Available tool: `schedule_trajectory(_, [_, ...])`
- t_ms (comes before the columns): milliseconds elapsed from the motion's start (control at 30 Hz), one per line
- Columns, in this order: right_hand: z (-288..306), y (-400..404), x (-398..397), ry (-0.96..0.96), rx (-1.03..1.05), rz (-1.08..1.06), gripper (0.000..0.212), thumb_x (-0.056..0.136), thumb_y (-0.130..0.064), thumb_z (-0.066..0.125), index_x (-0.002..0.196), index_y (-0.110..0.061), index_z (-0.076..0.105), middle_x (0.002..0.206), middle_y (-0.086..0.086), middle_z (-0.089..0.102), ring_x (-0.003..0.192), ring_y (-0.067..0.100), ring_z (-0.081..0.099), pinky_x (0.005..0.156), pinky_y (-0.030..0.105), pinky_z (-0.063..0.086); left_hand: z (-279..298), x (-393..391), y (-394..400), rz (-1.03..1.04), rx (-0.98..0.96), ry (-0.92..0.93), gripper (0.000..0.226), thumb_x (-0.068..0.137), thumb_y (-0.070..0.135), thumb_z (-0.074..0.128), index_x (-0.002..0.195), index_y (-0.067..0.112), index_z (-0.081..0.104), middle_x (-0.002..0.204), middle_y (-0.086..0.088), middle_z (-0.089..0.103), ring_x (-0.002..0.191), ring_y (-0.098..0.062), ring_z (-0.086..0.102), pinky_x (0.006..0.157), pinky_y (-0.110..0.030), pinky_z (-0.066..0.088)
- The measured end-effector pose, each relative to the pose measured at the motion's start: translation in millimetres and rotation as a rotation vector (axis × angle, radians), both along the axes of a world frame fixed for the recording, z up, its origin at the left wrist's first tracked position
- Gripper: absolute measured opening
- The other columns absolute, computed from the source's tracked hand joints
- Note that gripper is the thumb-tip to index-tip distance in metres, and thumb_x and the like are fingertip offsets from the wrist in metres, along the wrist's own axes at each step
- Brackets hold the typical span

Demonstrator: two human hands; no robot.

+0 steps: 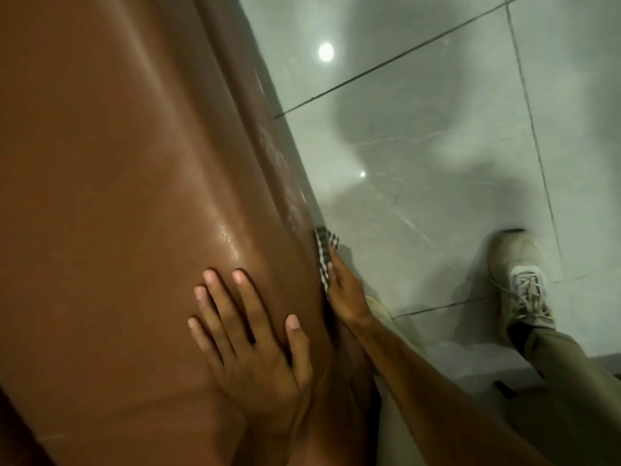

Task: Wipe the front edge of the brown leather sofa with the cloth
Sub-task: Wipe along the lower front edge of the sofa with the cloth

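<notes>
The brown leather sofa (pixel 127 169) fills the left half of the view, its front edge running from top centre down to the lower middle. My left hand (pixel 248 338) lies flat on the seat cushion, fingers spread, holding nothing. My right hand (pixel 346 290) presses a black-and-white checked cloth (pixel 324 253) against the sofa's front edge, just below the cushion's rim. Most of the cloth is hidden behind the edge and under my fingers.
A glossy grey tiled floor (pixel 437 146) with dark grout lines spreads to the right of the sofa. My foot in a grey laced shoe (pixel 517 280) stands on it at the right, with an olive trouser leg (pixel 578 381) behind it.
</notes>
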State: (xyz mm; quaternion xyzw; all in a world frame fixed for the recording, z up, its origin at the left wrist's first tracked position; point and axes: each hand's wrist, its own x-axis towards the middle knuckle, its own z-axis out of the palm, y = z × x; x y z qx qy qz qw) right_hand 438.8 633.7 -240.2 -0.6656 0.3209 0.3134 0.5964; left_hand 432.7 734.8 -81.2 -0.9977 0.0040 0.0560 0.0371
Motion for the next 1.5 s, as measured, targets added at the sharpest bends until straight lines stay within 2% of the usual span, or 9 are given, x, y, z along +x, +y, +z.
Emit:
schedule_trajectory(200, [67.4,-3.5,-32.2,-0.023,0.112,-0.046,0.048,0.11,-0.025,0.041,0.152,-0.049,0.038,0.163,-0.008,0.043,0.151,0.01,0.039,0.125,0.041,0.036,12.4,75.9,6.2,0.021,-0.035,0.058,0.079,0.113,0.044,0.039,0.179,0.009,0.015,0.187,-0.024,0.009,0.174,-0.044,0.01,0.139,-0.067,0.017])
schedule_trajectory(367, [44.4,0.4,80.7,-0.304,0.034,0.023,0.05,0.11,-0.022,0.041,0.159,-0.028,0.034,0.166,0.003,0.036,0.152,0.019,0.038,0.125,0.034,0.034,3.7,113.5,-1.0,0.03,-0.014,-0.015,0.078,0.115,0.047,0.036,0.179,0.006,0.016,0.186,-0.024,0.012,0.174,-0.042,0.011,0.141,-0.063,0.014])
schedule_trajectory(500, [-0.8,-1.7,101.9,-0.13,-0.009,0.025,0.045,0.111,-0.024,0.039,0.156,-0.027,0.04,0.157,0.007,0.051,0.144,0.026,0.049,0.121,0.034,0.038,4.7,111.2,0.7,0.032,-0.022,0.005,0.08,0.114,0.045,0.04,0.179,0.006,0.015,0.186,-0.025,0.011,0.174,-0.043,0.01,0.141,-0.061,0.011])
schedule_trajectory(667, [36.7,-10.3,35.6,-0.031,0.002,0.021,0.044,0.109,-0.019,0.045,0.152,-0.029,0.046,0.155,0.003,0.053,0.145,0.022,0.049,0.122,0.03,0.035,14.2,149.9,5.3,-0.038,-0.036,0.043,0.082,0.112,0.044,0.044,0.179,0.008,0.015,0.187,-0.021,0.008,0.174,-0.042,0.009,0.139,-0.067,0.014])
schedule_trajectory(900, [28.8,0.8,156.9,-0.366,-0.003,-0.01,0.046,0.109,-0.019,0.045,0.154,-0.022,0.044,0.159,0.005,0.048,0.144,0.017,0.048,0.121,0.028,0.039,0.6,184.1,-3.6,-0.022,-0.001,-0.082,0.081,0.111,0.045,0.042,0.179,0.01,0.017,0.186,-0.023,0.015,0.174,-0.041,0.014,0.14,-0.062,0.015])
schedule_trajectory(1033, [-17.6,3.3,180.5,-0.166,0.002,-0.052,0.044,0.11,-0.024,0.041,0.155,-0.027,0.042,0.155,0.008,0.054,0.141,0.026,0.052,0.12,0.039,0.042,-0.9,181.4,-2.8,-0.027,0.013,-0.081,0.08,0.112,0.045,0.042,0.179,0.008,0.017,0.185,-0.026,0.016,0.174,-0.042,0.014,0.141,-0.059,0.011])
schedule_trajectory(1233, [37.9,-9.4,102.7,-0.106,0.008,-0.019,0.043,0.108,-0.017,0.047,0.15,-0.026,0.049,0.153,0.002,0.056,0.143,0.019,0.052,0.12,0.032,0.041,5.9,233.7,0.5,-0.054,-0.049,-0.033,0.083,0.111,0.043,0.045,0.179,0.007,0.014,0.186,-0.026,0.01,0.174,-0.043,0.009,0.141,-0.064,0.01])
schedule_trajectory(1400, [39.6,9.1,229.3,-0.445,0.05,-0.043,0.049,0.109,-0.02,0.042,0.157,-0.026,0.039,0.164,0.004,0.042,0.148,0.017,0.044,0.122,0.03,0.038,-6.9,242.0,-4.5,-0.043,0.006,-0.129,0.08,0.112,0.046,0.038,0.178,0.007,0.017,0.185,-0.025,0.016,0.174,-0.04,0.015,0.141,-0.06,0.015])
schedule_trajectory(1500, [0.3,9.2,269.7,-0.321,-0.034,-0.084,0.046,0.11,-0.022,0.039,0.155,-0.027,0.041,0.157,0.005,0.051,0.142,0.02,0.051,0.118,0.027,0.038,-15.6,240.4,-2.8,-0.069,0.053,-0.161,0.08,0.111,0.044,0.04,0.178,0.006,0.018,0.184,-0.026,0.02,0.173,-0.04,0.018,0.141,-0.06,0.018])
